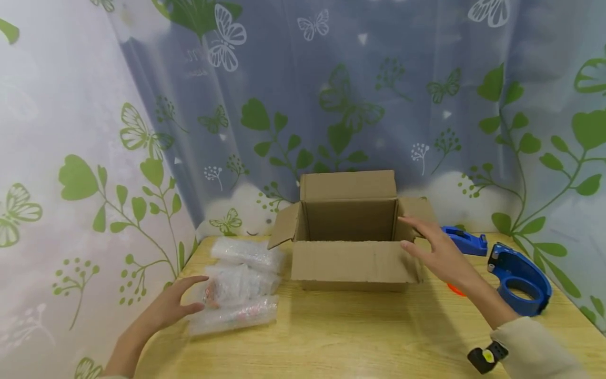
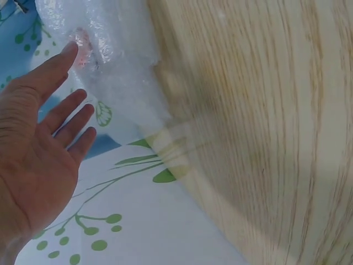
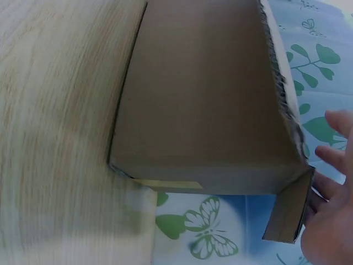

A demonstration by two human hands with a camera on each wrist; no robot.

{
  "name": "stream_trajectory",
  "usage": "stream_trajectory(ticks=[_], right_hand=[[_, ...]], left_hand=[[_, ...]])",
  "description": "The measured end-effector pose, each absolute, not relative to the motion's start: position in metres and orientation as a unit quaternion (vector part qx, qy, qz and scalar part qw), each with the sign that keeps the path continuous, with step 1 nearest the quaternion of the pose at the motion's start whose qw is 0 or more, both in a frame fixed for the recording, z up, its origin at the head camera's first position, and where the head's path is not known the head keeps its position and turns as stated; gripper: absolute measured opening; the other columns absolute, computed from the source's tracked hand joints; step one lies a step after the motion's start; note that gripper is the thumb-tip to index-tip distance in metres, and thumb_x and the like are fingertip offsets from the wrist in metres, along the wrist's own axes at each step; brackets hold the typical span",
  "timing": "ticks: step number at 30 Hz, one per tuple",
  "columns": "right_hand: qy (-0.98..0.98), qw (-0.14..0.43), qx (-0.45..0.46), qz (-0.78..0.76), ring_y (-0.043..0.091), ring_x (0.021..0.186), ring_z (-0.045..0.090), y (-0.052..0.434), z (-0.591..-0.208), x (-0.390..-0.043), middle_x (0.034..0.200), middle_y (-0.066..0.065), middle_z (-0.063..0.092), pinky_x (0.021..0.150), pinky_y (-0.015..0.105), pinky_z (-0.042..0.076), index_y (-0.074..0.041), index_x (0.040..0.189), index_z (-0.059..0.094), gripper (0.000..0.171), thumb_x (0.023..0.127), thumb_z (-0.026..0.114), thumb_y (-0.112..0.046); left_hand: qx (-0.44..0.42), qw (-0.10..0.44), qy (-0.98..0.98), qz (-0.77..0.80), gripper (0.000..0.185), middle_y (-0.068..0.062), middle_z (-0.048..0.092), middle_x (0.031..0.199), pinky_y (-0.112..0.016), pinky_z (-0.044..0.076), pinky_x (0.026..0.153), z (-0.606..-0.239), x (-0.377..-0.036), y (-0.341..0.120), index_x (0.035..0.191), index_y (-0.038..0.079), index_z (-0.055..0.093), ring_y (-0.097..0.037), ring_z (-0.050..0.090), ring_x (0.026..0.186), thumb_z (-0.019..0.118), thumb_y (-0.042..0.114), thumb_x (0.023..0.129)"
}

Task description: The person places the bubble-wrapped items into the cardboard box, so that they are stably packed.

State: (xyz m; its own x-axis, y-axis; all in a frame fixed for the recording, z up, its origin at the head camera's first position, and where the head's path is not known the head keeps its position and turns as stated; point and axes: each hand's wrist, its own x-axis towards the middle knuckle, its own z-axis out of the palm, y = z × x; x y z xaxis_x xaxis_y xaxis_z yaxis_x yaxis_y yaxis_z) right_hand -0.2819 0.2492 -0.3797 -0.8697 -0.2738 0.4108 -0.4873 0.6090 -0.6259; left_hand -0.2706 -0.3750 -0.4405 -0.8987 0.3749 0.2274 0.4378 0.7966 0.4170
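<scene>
An open brown cardboard box [image 1: 347, 263] stands on the wooden table [image 1: 360, 337], flaps up, with nothing visible inside. My right hand [image 1: 433, 247] is open with straight fingers at the box's right flap; in the right wrist view the right hand [image 3: 331, 215] is beside the box's [image 3: 204, 110] end flap. My left hand [image 1: 182, 302] is open and reaches to a pile of bubble-wrapped packets [image 1: 241, 287] left of the box. Seen from the left wrist, the left hand's [image 2: 44, 149] index fingertip is at the bubble wrap [image 2: 118, 61]; whether it touches is unclear.
A blue tape dispenser [image 1: 521, 279] and another blue tool [image 1: 466, 242] lie on the table's right end, with an orange object [image 1: 456, 289] partly hidden under my right forearm. A leaf-and-butterfly curtain [image 1: 331, 105] closes in the back and sides.
</scene>
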Motion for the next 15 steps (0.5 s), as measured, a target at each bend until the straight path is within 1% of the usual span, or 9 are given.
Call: stream_trajectory(ticks=[3, 7, 10, 15], right_hand=[[-0.886, 0.157, 0.203, 0.387, 0.05, 0.147, 0.03, 0.246, -0.384, -0.285, 0.163, 0.021, 0.037, 0.106, 0.078, 0.03, -0.013, 0.158, 0.044, 0.059, 0.106, 0.063, -0.033], [-0.882, 0.184, 0.199, 0.386, 0.05, 0.143, 0.033, 0.244, -0.39, -0.288, 0.159, 0.023, 0.043, 0.105, 0.076, 0.031, -0.007, 0.155, 0.048, 0.058, 0.104, 0.067, -0.028], [-0.878, 0.195, 0.201, 0.388, 0.051, 0.144, 0.031, 0.243, -0.393, -0.29, 0.159, 0.023, 0.043, 0.105, 0.077, 0.03, -0.006, 0.153, 0.049, 0.059, 0.102, 0.07, -0.025], [-0.87, 0.202, 0.201, 0.402, 0.051, 0.147, 0.028, 0.242, -0.398, -0.29, 0.159, 0.02, 0.043, 0.107, 0.079, 0.027, -0.008, 0.152, 0.051, 0.059, 0.1, 0.073, -0.024]], left_hand=[[-0.228, 0.07, -0.941, -0.24, 0.069, -0.028, 0.054, 0.147, -0.073, 0.043, 0.101, -0.445, -0.274, -0.373, 0.148, 0.003, 0.053, -0.057, 0.048, 0.133, 0.081, 0.028, 0.091], [-0.249, 0.092, -0.934, -0.24, 0.072, -0.031, 0.052, 0.148, -0.073, 0.043, 0.102, -0.452, -0.278, -0.372, 0.149, 0.002, 0.052, -0.057, 0.048, 0.134, 0.083, 0.025, 0.089], [-0.253, 0.103, -0.932, -0.238, 0.075, -0.032, 0.05, 0.15, -0.073, 0.043, 0.103, -0.456, -0.281, -0.371, 0.149, 0.002, 0.051, -0.057, 0.048, 0.134, 0.085, 0.026, 0.087], [-0.244, 0.098, -0.937, -0.232, 0.078, -0.029, 0.051, 0.151, -0.072, 0.044, 0.102, -0.458, -0.283, -0.37, 0.151, 0.007, 0.051, -0.056, 0.05, 0.133, 0.086, 0.032, 0.086]])
